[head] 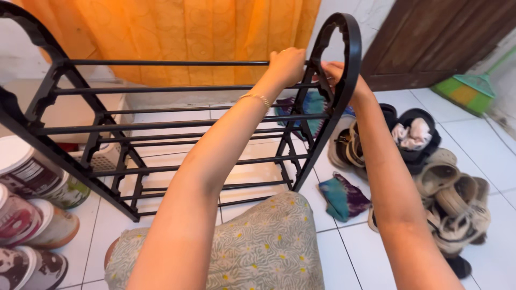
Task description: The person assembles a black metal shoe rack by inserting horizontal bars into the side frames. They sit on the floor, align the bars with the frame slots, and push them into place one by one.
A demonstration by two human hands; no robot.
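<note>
Both my hands are up at the black shoe rack [161, 126], left hand [286, 64] closed round the top rail [161, 63], right hand [336, 72] gripping the end frame [344, 80] beside it, seemingly seating the rail.

Round tubs with white lids and dark red-brown printed labels [27, 174] lie stacked at the left edge. Three more labelled tubs [32, 223] sit just below on the white tiles.

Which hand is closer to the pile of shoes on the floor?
Right. The right hand grips the rack's side frame above the pile of shoes; the left hand holds the top bar, farther away.
</note>
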